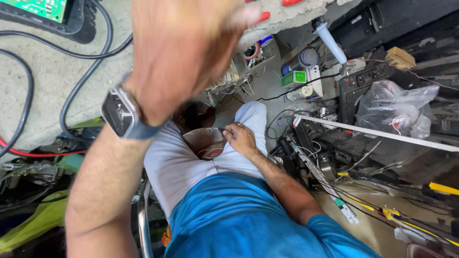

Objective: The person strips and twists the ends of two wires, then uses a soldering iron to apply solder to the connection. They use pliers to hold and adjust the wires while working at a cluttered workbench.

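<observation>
**Counts of what is in view from the head camera**

Two hands: the left hand [184, 48], raised close to the camera, and the right hand [240, 138], resting on the thigh. One smartwatch [120, 113] on the left wrist. One green circuit board [43, 8] at the top left corner. One red cable [38, 153] at the left edge. One clear plastic bag [397, 107] at the right. One long white strip [377, 134]. One small green box [293, 78]. The tangled black cables are too many to count.

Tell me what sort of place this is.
Probably a small electronics repair workshop. A green circuit board lies on the bench, black cables trail across it, and a solder sucker sits among loose wires and parts on the floor.
</observation>
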Demonstrator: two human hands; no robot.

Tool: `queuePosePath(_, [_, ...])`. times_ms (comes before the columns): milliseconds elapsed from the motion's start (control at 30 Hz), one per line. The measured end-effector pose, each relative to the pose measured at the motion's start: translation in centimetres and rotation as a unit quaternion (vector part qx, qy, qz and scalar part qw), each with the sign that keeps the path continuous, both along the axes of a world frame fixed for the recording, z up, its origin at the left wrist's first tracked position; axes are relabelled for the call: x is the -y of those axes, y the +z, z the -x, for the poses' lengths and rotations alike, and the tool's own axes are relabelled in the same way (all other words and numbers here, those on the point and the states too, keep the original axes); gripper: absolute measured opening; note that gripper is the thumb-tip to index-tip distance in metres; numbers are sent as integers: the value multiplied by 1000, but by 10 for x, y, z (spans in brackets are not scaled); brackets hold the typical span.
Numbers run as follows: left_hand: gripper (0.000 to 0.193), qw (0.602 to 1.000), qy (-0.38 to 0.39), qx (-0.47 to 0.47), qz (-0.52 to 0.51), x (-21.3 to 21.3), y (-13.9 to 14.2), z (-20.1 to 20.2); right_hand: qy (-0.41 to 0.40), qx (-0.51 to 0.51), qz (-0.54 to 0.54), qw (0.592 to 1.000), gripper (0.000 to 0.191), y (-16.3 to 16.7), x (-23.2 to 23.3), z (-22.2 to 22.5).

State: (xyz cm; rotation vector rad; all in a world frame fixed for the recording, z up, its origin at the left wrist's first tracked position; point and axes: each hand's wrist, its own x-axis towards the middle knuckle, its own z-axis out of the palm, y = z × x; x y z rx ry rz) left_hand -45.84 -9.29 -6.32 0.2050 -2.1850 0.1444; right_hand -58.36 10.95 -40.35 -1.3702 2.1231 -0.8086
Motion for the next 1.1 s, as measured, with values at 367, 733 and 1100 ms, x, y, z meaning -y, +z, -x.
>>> queuePosePath(367, [12, 995, 44, 77, -51, 12, -70, -60, -5, -29, -66, 997, 23, 4, 22, -38])
queuePosePath(733, [18, 988, 75, 75, -111, 16, -74, -67, 0, -43, -87, 995, 30, 16, 38, -64])
queuePosePath(1100, [20, 985, 63, 63, -146, 16, -68, -78, 1, -60, -96, 994, 27, 18, 44, -76])
